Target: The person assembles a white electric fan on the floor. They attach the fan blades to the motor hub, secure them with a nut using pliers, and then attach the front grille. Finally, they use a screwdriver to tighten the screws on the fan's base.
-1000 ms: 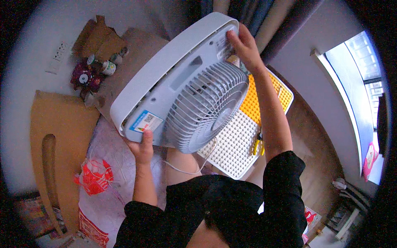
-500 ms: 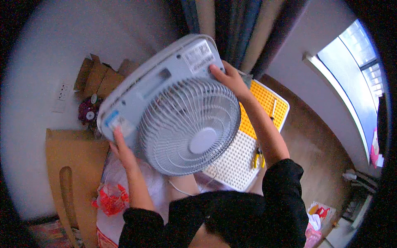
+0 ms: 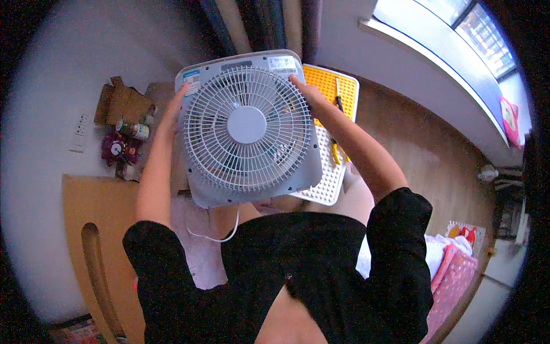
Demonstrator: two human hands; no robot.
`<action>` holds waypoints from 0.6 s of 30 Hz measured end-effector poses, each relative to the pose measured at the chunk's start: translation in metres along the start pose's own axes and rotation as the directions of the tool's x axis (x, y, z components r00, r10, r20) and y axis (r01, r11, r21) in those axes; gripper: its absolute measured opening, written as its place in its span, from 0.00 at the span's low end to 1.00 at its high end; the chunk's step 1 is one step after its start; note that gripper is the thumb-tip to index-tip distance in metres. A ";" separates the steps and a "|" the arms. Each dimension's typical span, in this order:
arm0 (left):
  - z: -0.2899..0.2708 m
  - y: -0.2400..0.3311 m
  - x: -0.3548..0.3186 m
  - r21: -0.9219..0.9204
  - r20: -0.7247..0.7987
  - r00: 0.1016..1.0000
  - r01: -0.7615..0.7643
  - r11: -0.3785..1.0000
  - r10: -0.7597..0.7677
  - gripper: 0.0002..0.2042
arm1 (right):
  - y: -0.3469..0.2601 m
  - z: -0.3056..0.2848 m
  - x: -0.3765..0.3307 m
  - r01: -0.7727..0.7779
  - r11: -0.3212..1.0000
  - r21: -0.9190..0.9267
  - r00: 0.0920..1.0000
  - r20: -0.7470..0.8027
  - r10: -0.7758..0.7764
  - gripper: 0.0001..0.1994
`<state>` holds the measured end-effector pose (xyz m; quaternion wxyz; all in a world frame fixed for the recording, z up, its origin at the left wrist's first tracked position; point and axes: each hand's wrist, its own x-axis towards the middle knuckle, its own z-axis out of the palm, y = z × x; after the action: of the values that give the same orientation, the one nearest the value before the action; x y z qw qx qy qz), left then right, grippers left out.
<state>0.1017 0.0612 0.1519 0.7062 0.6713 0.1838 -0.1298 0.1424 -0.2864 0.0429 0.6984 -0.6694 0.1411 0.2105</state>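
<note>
A grey box fan [image 3: 246, 125] with a round wire grille is raised in front of me, its labelled, screwed side toward me. My left hand [image 3: 176, 106] grips its upper left edge, thumb on the casing beside a blue-and-white label. At the upper right edge my right hand [image 3: 307, 93] holds on, thumb just under a white label. The fingers of both hands are hidden behind the casing. A white power cord [image 3: 220, 238] loops down from the fan's bottom over my lap.
Right of the fan, a yellow-and-white studded board [image 3: 321, 189] carries a screwdriver [image 3: 338, 94] and yellow-handled pliers [image 3: 335, 153]. Cardboard [image 3: 129, 103], a jar [image 3: 133, 130] and a purple plush toy [image 3: 118, 149] are at left, above a wooden headboard [image 3: 109, 229]. Curtains [image 3: 258, 26] hang behind.
The fan has turned from a steep tilt to nearly level, and its grille now faces me squarely. Both hands moved with it, keeping hold; more of the cord shows below. My view has shifted.
</note>
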 end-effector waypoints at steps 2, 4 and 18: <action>-0.008 -0.020 0.021 -0.020 0.108 0.984 0.148 0.989 -0.145 0.30 | 0.029 -0.002 -0.008 -0.102 0.995 0.009 0.994 -0.041 0.103 0.37; 0.015 -0.040 0.055 -0.021 0.242 0.968 0.081 0.996 -0.074 0.30 | 0.084 -0.040 0.019 -0.094 0.990 0.107 0.992 -0.071 0.102 0.40; 0.026 -0.143 0.129 -0.033 0.183 0.939 0.302 0.953 -0.292 0.31 | 0.110 -0.046 -0.015 -0.270 0.962 0.038 0.942 -0.195 0.272 0.34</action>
<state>0.1586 0.0338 -0.0319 0.7121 0.6000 0.2238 -0.2880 0.0802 -0.3318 -0.0493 0.6487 -0.6576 0.3017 0.2360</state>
